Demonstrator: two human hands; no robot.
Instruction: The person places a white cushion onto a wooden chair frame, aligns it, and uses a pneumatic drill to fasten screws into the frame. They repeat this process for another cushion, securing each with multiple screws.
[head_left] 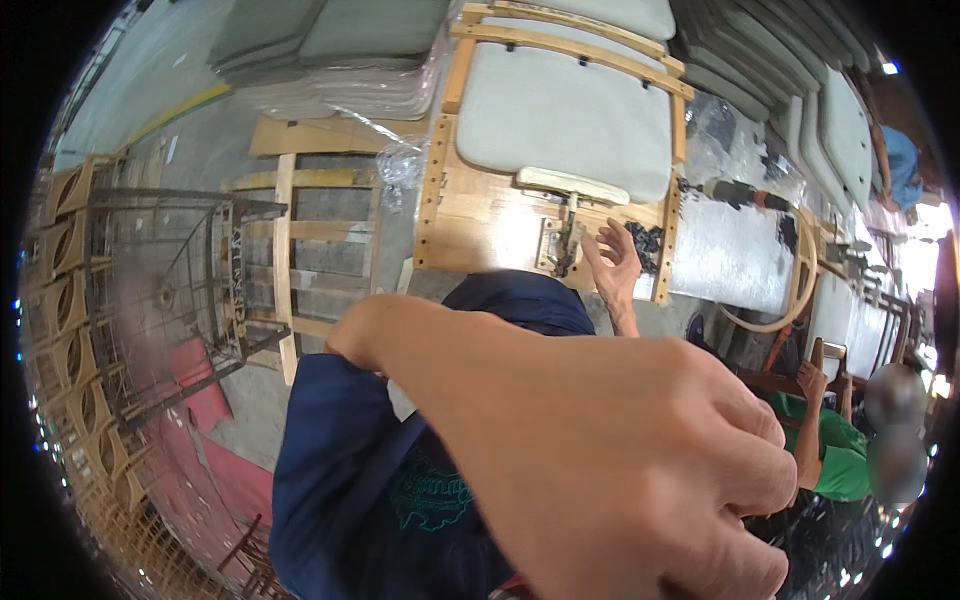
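Note:
My left hand (620, 450) is raised very close to the camera, its back toward me and its fingers curled in. Whatever those fingers may hold is hidden. Over the near edge of a wooden jig board (480, 225), my right hand (614, 265) has its fingers apart with nothing visible in them. It is beside a metal toggle clamp (556, 245) and a heap of small black parts (645, 243). The clamp's cream padded bar (573, 184) lies against the near edge of a light grey padded panel (565, 115). A wooden crossbar (590, 57) spans the panel's far end.
A power drill (740, 193) lies right of the board, near a curved wooden hoop (800, 290). Grey padded panels are stacked at far left (375, 45) and far right (845, 130). A metal-framed cart (180, 290) and wooden pallet (330, 230) stand left. A person in green (845, 450) is at right.

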